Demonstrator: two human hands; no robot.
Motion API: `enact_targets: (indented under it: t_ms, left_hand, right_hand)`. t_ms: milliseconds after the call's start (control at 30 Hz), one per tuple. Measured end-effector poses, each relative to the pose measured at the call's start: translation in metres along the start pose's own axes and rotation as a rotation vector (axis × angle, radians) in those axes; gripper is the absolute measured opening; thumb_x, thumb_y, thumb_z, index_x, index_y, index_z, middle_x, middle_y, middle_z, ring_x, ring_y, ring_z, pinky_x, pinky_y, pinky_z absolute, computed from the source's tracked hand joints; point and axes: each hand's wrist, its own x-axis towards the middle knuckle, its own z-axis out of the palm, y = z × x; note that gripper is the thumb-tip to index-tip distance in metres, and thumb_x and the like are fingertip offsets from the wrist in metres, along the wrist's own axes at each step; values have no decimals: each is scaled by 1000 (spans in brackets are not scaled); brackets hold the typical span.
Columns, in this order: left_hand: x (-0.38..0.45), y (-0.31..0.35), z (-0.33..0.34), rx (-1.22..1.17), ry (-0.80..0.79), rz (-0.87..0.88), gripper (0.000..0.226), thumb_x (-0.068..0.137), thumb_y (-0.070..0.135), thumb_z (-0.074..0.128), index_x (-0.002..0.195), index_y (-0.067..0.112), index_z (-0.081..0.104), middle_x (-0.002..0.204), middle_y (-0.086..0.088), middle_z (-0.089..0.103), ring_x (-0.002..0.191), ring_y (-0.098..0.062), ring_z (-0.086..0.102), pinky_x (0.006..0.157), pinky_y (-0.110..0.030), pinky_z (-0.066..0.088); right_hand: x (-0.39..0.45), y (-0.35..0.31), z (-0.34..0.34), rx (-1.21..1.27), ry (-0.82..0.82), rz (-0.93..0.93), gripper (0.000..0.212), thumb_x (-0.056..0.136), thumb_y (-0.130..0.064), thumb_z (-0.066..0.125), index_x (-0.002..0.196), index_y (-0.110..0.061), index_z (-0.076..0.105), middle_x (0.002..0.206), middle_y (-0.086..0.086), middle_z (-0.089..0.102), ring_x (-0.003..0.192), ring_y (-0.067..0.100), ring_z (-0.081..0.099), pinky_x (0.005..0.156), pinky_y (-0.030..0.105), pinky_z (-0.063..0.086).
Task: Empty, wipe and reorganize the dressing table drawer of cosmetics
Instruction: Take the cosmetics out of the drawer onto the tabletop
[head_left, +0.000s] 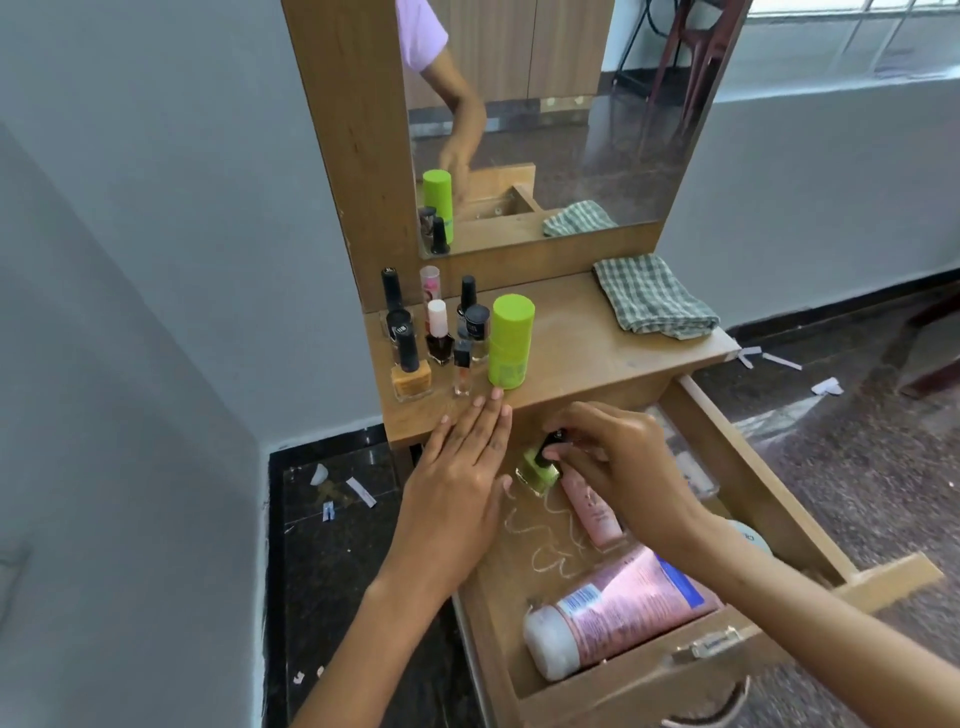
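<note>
two bare arms reach in from below. the left hand (460, 467) lies flat, fingers straight and together, fingertips resting on the front edge of the wooden dressing table surface (587, 345). the right hand (618, 462) curls over the open wooden drawer (753, 488), pinching the black cap of a small lime-green nail polish bottle (537, 470), which sits tilted at the drawer's back, beside a slim pink tube (595, 506).

Right hand (618, 462) pinched black cap of green nail-polish bottle (537, 470) inside open wooden drawer (753, 483); left hand (457, 488) lay flat on desk (587, 353) edge.
</note>
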Motion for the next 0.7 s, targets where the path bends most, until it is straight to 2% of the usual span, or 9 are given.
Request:
enact_targets:
  t_ms: [100,167,267,467,700]
  left_hand:
    - [-7,1,-4,40,26,-37,66,85,30,58,142,10,31,150,-4,25,139,-16,22,111,-40,20]
    - [-15,-1,-5,94,29,-88,62,89,37,48,141,9,33,149,-7,28,137,-20,26,111,-42,26]
    - [-30,-8,-5,157,16,-155,64,87,42,32,141,7,33,149,-9,28,137,-22,25,109,-42,20]
    - [-42,-14,-7,174,30,-228,66,87,44,33,142,7,31,150,-9,26,138,-23,23,110,-42,14]
    - [-42,-16,-6,188,19,-219,69,86,47,33,142,6,30,149,-11,26,137,-25,25,112,-39,7]
  right_hand:
    - [13,-24,-19,98,135,-46,9,80,-3,74,88,-6,70,85,1,66,74,12,65,66,33,53]
    - [24,-34,-20,139,158,-72,9,82,0,72,89,-3,70,89,4,65,78,9,64,67,30,54]
    - [41,-44,-10,207,133,-78,11,83,1,70,94,-4,71,94,4,64,81,9,66,68,31,56]
    - [66,-62,8,222,136,-185,13,83,-3,70,96,-4,72,96,5,67,86,15,67,70,34,57]
    - [80,-64,25,93,90,-294,16,82,2,70,96,-3,72,98,7,69,86,18,67,69,35,56]
